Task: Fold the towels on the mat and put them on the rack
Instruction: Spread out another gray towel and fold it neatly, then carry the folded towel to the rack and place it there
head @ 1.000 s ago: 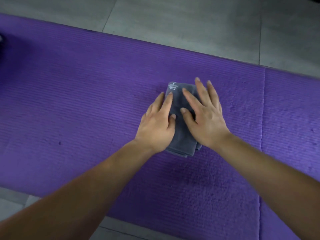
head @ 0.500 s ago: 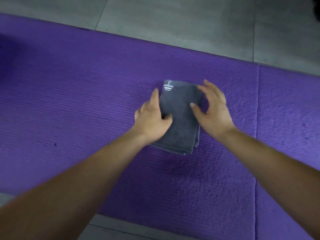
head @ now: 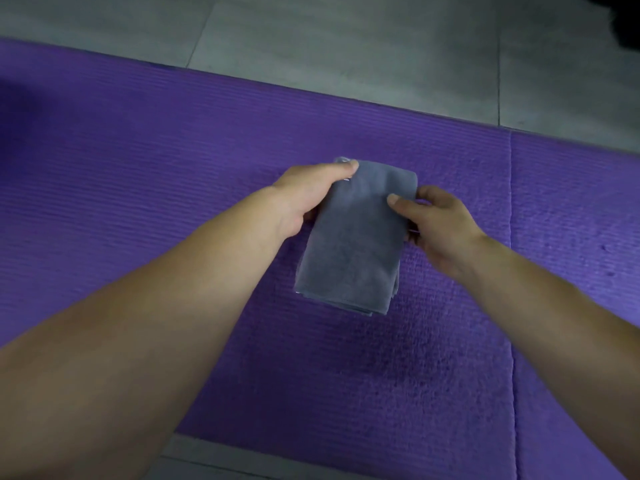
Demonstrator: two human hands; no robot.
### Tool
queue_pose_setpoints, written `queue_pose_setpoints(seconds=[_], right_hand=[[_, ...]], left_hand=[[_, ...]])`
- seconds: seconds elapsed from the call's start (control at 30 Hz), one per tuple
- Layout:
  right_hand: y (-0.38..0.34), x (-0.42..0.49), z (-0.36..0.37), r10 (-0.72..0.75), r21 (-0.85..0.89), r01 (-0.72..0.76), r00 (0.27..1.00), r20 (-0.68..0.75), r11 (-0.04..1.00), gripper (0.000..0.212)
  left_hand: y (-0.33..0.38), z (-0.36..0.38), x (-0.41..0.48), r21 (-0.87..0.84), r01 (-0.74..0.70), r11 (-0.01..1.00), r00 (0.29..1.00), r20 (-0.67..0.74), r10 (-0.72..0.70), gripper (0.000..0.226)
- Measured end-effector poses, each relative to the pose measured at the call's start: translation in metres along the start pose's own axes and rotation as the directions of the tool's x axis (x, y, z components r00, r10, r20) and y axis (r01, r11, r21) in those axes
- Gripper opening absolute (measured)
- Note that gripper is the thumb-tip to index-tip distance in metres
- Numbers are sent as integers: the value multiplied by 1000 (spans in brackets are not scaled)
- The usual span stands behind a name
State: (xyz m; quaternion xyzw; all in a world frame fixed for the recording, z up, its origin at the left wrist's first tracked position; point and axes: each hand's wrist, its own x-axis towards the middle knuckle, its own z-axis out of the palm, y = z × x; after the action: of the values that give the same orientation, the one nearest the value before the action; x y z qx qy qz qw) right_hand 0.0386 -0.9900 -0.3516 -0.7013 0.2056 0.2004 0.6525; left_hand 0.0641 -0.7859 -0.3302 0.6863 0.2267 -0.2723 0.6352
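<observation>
Floor (head: pixel 346 46): grey tiles, matt finish, running across the far part of the view. The surface shows faint mottling and light scuffing. Two grout lines are noted. One grout line (head: pixel 203 36) slants down toward the left in the far left portion. A second grout line (head: pixel 499 81) runs straight toward the viewer on the right. A narrow strip of the same grey tile (head: pixel 221 460) shows at the near edge, left of centre, crossed by a dark joint. Dark object (head: pixel 620 19) in the far right corner, cut off by the frame; blurred, identity cannot be determined.
</observation>
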Motion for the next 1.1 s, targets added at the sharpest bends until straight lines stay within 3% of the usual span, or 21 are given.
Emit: queue_pose_setpoints(seconds=[0.17, 0.3, 0.43, 0.5, 0.6, 0.73, 0.83, 0.93, 1.03, 1.1], right_hand=[[-15, -26, -10, -35, 152, 26, 998, 51, 988, 35], [-40, -56, -15, 17, 218, -74, 968, 252, 973, 49], [-77, -102, -3, 2, 187, -55, 962, 273, 981, 50], [-99, -135, 13, -64, 127, 38, 977, 205, 991, 49], [-145, -188, 38, -248, -142, 259, 965, 89, 956, 41], [-232, -264, 74, -388, -322, 405, 914, 119, 855, 45], [-305, -322, 104, -474, -430, 464, 876, 91, 775, 50], [-378, -376, 132, -513, -487, 449, 858, 3, 749, 39], [-446, -428, 151, -520, -534, 426, 854, -30, 730, 28], [-484, -460, 157, -506, -557, 386, 859, -74, 736, 18]], left_hand=[[3, 6, -36, -172, -123, 977, 986, 91, 140, 16], [5, 7, -63, -45, -363, 931, 931, 25, 364, 13], [27, -13, -120, -7, -414, 910, 910, 32, 414, 20], [43, -32, -155, -25, -399, 917, 917, 12, 399, 20], [76, -69, -211, -60, -374, 925, 927, -36, 372, 22], [142, -118, -286, -41, -387, 921, 922, -26, 386, 21], [200, -153, -344, 76, -407, 911, 914, 47, 404, 22], [263, -196, -402, 312, -404, 860, 914, 114, 389, 22], [327, -242, -455, 590, -364, 720, 920, 108, 377, 47], [364, -273, -488, 706, -268, 655, 935, 27, 354, 60]])
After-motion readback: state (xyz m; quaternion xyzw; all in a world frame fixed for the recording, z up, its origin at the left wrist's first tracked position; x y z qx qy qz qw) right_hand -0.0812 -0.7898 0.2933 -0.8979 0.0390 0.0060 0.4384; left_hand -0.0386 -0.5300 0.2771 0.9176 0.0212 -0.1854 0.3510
